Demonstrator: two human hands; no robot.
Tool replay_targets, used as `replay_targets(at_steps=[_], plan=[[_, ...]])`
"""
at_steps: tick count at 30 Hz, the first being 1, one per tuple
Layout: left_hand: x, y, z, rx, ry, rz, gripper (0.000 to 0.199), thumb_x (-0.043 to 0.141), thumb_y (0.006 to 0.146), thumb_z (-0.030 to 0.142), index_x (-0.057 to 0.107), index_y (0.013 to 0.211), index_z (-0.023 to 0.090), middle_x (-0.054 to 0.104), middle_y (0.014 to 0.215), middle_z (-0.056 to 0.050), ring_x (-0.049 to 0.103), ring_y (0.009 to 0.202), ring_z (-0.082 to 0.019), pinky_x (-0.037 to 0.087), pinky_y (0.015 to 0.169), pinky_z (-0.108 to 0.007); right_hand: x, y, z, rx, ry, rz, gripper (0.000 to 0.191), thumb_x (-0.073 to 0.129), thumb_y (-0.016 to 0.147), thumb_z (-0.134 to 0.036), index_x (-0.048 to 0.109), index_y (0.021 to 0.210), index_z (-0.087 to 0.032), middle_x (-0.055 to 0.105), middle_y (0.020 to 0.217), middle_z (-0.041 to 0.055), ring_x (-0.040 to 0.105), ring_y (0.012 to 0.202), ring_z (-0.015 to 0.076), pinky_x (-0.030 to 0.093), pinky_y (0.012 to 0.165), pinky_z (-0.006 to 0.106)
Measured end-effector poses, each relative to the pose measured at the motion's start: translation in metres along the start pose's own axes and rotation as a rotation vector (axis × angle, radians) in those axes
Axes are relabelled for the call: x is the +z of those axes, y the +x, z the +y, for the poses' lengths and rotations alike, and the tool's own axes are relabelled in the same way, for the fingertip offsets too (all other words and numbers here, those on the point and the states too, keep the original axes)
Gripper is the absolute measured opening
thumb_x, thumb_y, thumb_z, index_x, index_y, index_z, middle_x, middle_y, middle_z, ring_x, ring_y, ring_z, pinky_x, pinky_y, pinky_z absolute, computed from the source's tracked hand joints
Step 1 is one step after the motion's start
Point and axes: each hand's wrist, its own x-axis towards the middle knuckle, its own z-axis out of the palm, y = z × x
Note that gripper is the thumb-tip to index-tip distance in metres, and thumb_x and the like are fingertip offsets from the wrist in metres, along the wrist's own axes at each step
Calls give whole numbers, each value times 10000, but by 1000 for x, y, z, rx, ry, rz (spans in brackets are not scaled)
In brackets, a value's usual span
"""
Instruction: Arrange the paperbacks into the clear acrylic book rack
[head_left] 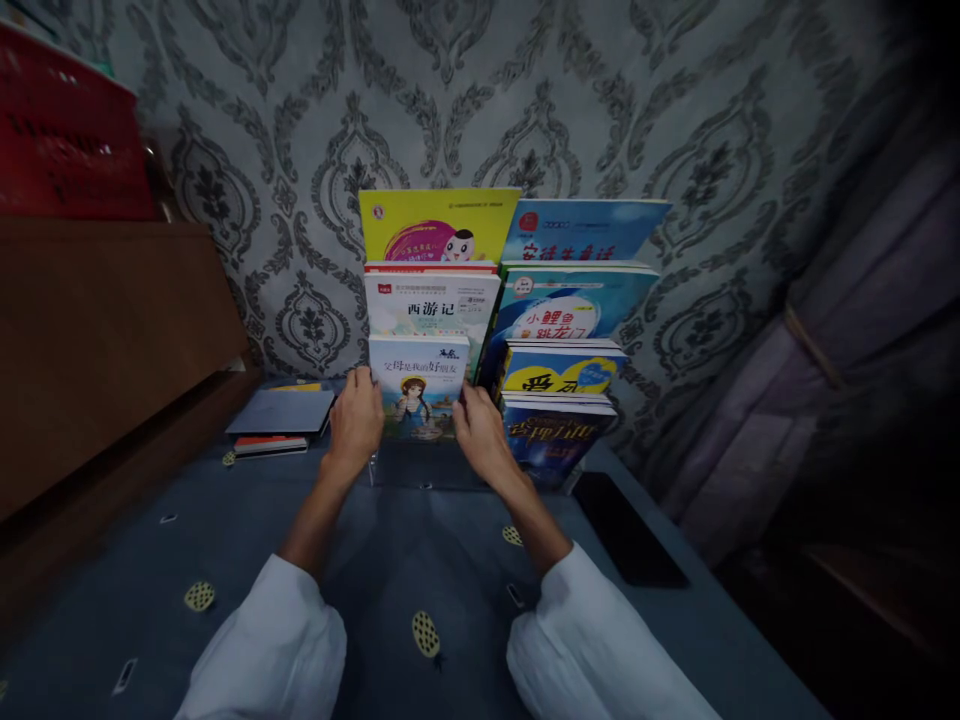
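Between my two hands stands a small book with a girl in a hat on its cover, at the front of the left column of a clear stepped book rack. My left hand grips the book's left edge, and my right hand grips its right edge. Behind it rise a white book and a taller yellow book. Beside my right hand, the right column holds a dark blue book, a yellow and blue book, a teal book and a blue book.
Left of the rack lies a low stack of books. A black flat object lies at right. A wooden cabinet with a red box on it stands at left, a curtain hangs at right, and patterned wallpaper covers the wall.
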Motion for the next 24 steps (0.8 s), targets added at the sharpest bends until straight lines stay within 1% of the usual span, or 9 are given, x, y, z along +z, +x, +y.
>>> replay_targets(at_steps=[5, 9, 14, 16, 19, 24], plan=[[-4, 0, -2, 12, -20, -1, 163, 393, 1010, 215, 511, 1113, 172, 628, 1138, -133, 645, 1037, -273, 495, 823, -347, -4, 1, 2, -11, 6, -23, 391, 346, 971, -254, 552, 1277, -123, 629, 1051, 172, 612, 1004, 307, 518, 906, 476], [-7, 0, -6, 28, -70, 4, 187, 385, 1003, 226, 522, 1114, 165, 637, 1144, -148, 641, 1068, -289, 501, 856, -369, -9, 2, -2, -14, 16, -28, 372, 362, 960, -227, 566, 1258, -139, 632, 1038, 156, 608, 989, 294, 514, 899, 452], [-11, 1, -10, 83, -196, 3, 264, 376, 992, 229, 484, 1226, 168, 665, 1167, -137, 639, 1103, -286, 504, 900, -385, -20, 5, -7, -23, 16, -64, 372, 358, 959, -214, 582, 1247, -142, 624, 1021, 150, 600, 961, 285, 506, 894, 439], [-13, 0, -11, 76, -199, -16, 286, 381, 986, 235, 474, 1250, 172, 678, 1147, -131, 651, 1083, -289, 508, 892, -389, -25, 5, -8, -30, 17, -79, 367, 357, 964, -219, 586, 1242, -148, 623, 1007, 142, 596, 954, 282, 504, 890, 434], [-17, -1, -10, 64, -175, -45, 282, 383, 985, 251, 482, 1237, 171, 687, 1113, -137, 668, 1040, -296, 516, 860, -389, -31, 6, -10, -46, 15, -95, 358, 355, 972, -230, 597, 1222, -145, 620, 992, 139, 594, 941, 280, 501, 876, 423], [-21, -2, -11, 108, -206, -60, 285, 384, 978, 254, 478, 1232, 168, 682, 1104, -143, 663, 1043, -300, 520, 849, -395, -40, 6, -17, -65, 7, -102, 352, 367, 973, -241, 603, 1210, -133, 625, 979, 138, 598, 915, 278, 497, 851, 409]])
